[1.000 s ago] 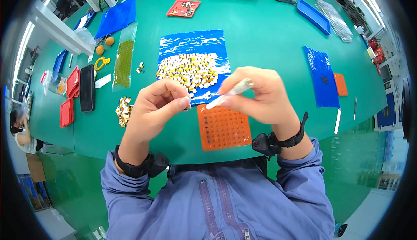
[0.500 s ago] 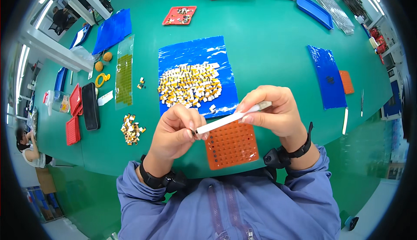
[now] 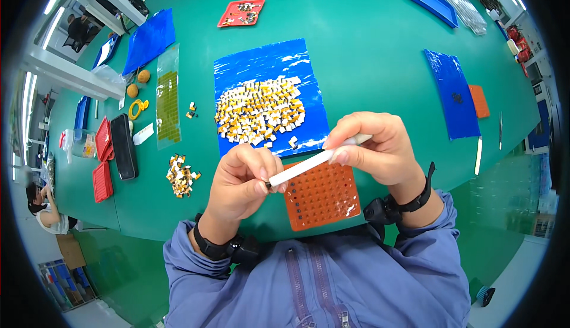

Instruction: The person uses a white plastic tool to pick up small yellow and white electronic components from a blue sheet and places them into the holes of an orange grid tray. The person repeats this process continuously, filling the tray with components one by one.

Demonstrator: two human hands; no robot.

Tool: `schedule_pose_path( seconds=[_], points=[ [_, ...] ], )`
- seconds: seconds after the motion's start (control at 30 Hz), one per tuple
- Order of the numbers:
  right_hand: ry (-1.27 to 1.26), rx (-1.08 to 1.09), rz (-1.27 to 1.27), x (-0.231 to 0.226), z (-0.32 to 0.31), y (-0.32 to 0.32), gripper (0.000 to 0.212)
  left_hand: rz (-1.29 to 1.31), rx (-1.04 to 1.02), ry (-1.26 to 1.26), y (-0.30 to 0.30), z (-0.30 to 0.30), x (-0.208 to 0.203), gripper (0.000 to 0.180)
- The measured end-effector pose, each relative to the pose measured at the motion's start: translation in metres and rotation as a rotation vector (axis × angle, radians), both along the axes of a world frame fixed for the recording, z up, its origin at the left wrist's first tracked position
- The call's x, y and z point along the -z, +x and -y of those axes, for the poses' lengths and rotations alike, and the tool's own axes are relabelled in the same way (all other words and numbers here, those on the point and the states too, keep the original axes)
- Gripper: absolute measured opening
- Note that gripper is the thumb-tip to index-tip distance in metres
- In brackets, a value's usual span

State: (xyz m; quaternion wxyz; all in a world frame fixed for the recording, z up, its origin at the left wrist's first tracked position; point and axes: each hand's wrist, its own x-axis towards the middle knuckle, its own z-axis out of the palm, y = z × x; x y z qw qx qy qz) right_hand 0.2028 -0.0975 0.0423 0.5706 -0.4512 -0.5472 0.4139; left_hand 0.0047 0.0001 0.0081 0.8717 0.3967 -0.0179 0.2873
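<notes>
A slim white stick (image 3: 306,166) slants above the near edge of the green table (image 3: 380,61) — right hand (image 3: 377,151) gripping its upper end, left hand (image 3: 238,187) pinching a tiny dark part (image 3: 268,185) against its tip, seemingly for steadiness.

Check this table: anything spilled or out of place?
Possibly: a loose pile of small white-and-yellow pieces lies directly on the green table, left of the larger heap on the blue sheet. Being off the sheet looks odd, though perhaps deliberate.
</notes>
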Motion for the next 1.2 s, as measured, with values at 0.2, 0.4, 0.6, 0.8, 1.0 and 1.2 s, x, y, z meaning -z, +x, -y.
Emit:
schedule_pose_path(
  seconds=[0.2, 0.4, 0.6, 0.8, 1.0, 1.2],
  points=[
    [0.236, 0.040, 0.346, -0.0019, -0.0034, 0.0010, 0.008, 0.002, 0.000, 0.014, -0.0005, 0.0009, 0.0011, 0.011],
    [0.260, 0.015, 0.254, -0.0002, -0.0038, 0.0005, 0.009, 0.006, 0.012, -0.014, -0.0011, 0.0027, 0.0015, 0.011],
    [0.088, -0.056, 0.239, -0.0051, 0.0009, 0.0006, 0.012, 0.022, 0.019, -0.034, -0.0017, 0.0028, 0.0023, 0.013],
    [0.300, 0.020, 0.282, 0.0045, -0.0057, -0.0010, 0.008, 0.020, 0.044, -0.071, -0.0015, 0.0031, 0.0028, 0.013],
    [0.253, 0.042, 0.381, -0.0024, -0.0014, -0.0019, 0.009, 0.022, 0.026, -0.030, -0.0016, 0.0021, 0.0033, 0.013],
    [0.310, 0.069, 0.417, 0.0031, -0.0001, -0.0019, 0.011, 0.012, 0.016, -0.028, -0.0018, 0.0018, 0.0038, 0.013]
  ],
)
